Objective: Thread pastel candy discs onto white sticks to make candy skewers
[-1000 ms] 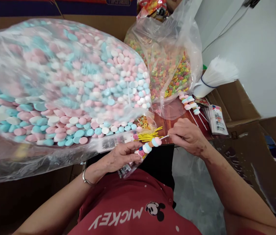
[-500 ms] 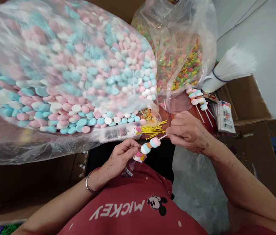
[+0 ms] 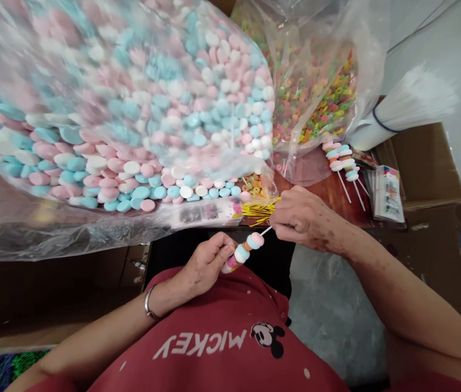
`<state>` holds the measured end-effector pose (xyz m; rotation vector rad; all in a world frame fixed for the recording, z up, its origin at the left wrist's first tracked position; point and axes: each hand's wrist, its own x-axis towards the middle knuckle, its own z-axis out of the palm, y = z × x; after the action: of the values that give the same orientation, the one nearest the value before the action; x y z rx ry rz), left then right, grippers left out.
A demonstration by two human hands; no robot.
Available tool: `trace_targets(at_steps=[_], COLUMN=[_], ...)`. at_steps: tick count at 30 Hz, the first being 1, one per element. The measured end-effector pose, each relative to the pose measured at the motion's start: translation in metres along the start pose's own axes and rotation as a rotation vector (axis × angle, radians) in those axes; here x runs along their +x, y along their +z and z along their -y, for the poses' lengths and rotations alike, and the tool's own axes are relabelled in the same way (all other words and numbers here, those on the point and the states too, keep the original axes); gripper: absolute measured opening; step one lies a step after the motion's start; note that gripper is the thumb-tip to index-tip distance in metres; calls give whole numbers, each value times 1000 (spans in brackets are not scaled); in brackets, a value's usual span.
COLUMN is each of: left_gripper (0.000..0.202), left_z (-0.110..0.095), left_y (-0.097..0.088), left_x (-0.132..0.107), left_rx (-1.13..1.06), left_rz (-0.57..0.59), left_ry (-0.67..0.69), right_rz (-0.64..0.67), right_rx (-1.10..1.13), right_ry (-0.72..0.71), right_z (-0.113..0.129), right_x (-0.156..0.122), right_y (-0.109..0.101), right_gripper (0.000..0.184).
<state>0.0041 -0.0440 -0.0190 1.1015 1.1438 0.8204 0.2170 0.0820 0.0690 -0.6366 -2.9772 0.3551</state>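
Between my hands, over my lap, is a marshmallow skewer (image 3: 242, 252): pink, blue and white marshmallows with orange gummy rings on a white stick. My right hand (image 3: 301, 220) pinches the bare stick at the upper right end. At the lower left end, my left hand (image 3: 206, 264) is closed around a small printed plastic bag (image 3: 230, 264), of which pink and yellow print shows. The skewer's lower end lies at this bag, partly hidden by my fingers. Yellow twist ties (image 3: 258, 211) lie on the table edge, right beside my right hand.
A large clear bag of marshmallows (image 3: 132, 125) covers the left side of the table. Behind stands a bag of gummy rings (image 3: 315, 98). To the right are finished-looking skewers (image 3: 343, 160), a stack of printed bags (image 3: 388, 195), a bundle of white sticks (image 3: 401, 109) and cardboard boxes (image 3: 430, 163).
The view has shifted slightly. The skewer's lower end and the printed bag are now more covered by my left hand, and less of the bag shows. Both hands keep their hold.
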Motion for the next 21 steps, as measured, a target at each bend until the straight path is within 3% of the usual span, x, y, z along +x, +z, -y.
trace_targets(at_steps=[3,6,10,13,15,17,19,21], left_gripper=[28,23,25,27,20,35,49,45], left_z=[3,2,-4,-8,-8,-4,3,11], left_y=[-2,-2,-3,-8,-14,-20,-24,-26], left_x=[2,3,2,0,-2,-4,-8,-11], left_rx=[182,283,302,223,53,-158,-276,-256], left_rz=[-70,-100,25,177,296,387,405,372], left_ry=[97,95,22,-70,-155,-242,-291,-306], right_rz=[13,49,57,20,27,29,29,26], right_rx=[-42,44,105,49,64,92,116,142], right_ry=[110,64,14,79,75,71,78,89], right_z=[5,12,12,8,7,7,8,9], right_x=[-1,-3,-8,-13,-16,-17,-17,-16], right_y=[0,1,7,12,15,17,18,20], right_gripper=[29,28,30,29,29,29,29,29])
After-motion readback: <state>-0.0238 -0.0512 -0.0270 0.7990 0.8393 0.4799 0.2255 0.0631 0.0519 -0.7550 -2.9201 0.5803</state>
